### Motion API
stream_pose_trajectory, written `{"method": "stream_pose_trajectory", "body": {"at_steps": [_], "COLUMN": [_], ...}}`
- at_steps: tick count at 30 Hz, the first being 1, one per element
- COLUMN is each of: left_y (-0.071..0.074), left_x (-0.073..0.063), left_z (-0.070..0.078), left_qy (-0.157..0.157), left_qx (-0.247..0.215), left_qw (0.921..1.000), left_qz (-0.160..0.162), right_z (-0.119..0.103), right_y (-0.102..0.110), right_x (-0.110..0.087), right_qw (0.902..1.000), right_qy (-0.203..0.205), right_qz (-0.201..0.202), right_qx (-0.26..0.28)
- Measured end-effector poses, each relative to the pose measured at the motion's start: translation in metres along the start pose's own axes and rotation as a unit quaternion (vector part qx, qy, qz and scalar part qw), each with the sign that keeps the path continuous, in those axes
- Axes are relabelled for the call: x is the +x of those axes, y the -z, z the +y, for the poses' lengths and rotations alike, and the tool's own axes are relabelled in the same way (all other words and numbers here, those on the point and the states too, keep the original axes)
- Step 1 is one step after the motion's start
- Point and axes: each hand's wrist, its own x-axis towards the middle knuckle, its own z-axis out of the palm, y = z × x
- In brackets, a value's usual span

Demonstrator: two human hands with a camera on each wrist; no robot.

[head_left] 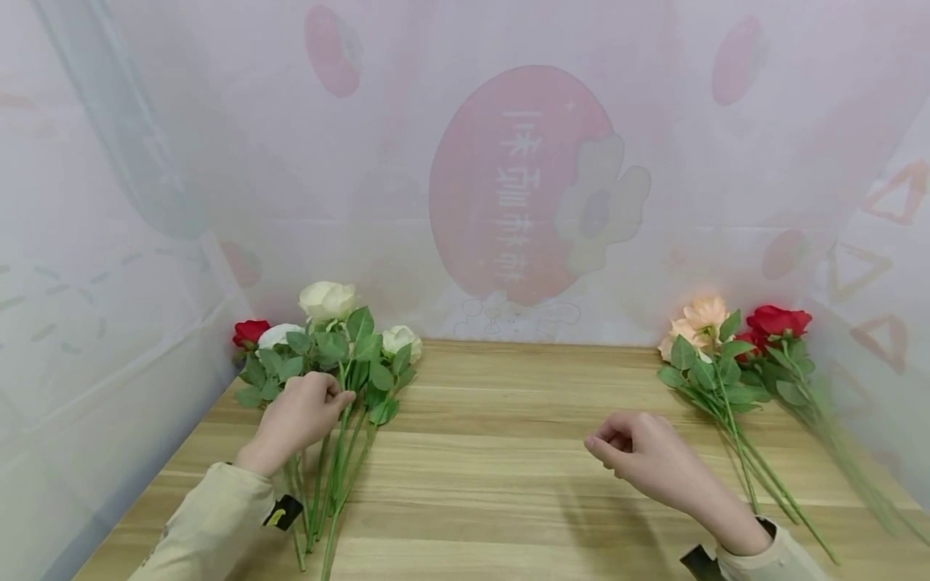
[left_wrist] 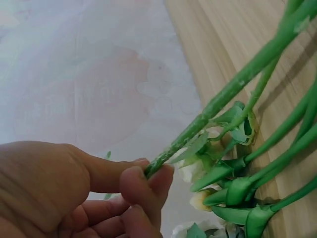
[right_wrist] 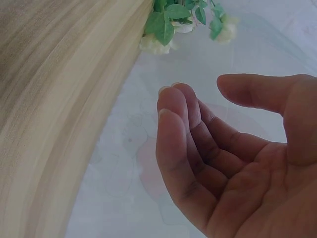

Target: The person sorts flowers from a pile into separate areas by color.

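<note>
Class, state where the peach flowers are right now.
In the head view, the peach flowers lie at right, near the far edge of the table, left of the red roses.

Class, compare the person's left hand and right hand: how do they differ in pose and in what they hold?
The left hand pinches a green stem; the right hand holds nothing.

The left hand's thumb and fingertips close on the stem, while the right hand's thumb stands apart from its loosely curled fingers.

Both hands are bare and emerge from pale sleeves.
</note>
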Motion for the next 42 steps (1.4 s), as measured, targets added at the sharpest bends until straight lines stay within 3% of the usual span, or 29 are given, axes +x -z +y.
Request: {"method": "stream_pose_trajectory", "body": {"at_steps": [5,13,25,28,32,39,42], "left_y": [0.001,0.002,-0.006,-0.008,-0.012,-0.019,-0.023], "left_x": [0.0,-0.002,-0.01,-0.014,-0.02,-0.03,-0.033], "left_z": [0.007,0.021,0.044,0.05,0.058,0.074,0.079], "left_qy": [-0.021,-0.054,-0.139,-0.14,-0.122,-0.088,-0.084], "left_qx": [0.006,-0.025,-0.104,-0.137,-0.199,-0.303,-0.321], "left_qw": [0.9989,0.9935,0.9711,0.968,0.9649,0.9487,0.9432], "left_qz": [0.041,0.097,0.164,0.156,0.12,0.027,-0.006], "right_z": [0.0,0.001,0.001,0.001,-0.001,-0.006,-0.009], "right_y": [-0.001,-0.003,-0.007,-0.008,-0.009,-0.017,-0.021], "right_x": [0.0,0.001,0.0,0.0,0.001,0.004,0.005], "right_qw": [1.0,1.0,0.9995,0.9995,0.9999,0.9997,0.9994], "right_qy": [-0.001,-0.008,0.001,0.004,0.003,0.011,0.018], "right_qz": [0.0,0.001,0.023,0.023,0.011,-0.016,-0.023], "right_qx": [0.002,0.005,-0.021,-0.021,-0.01,0.013,0.019]}}
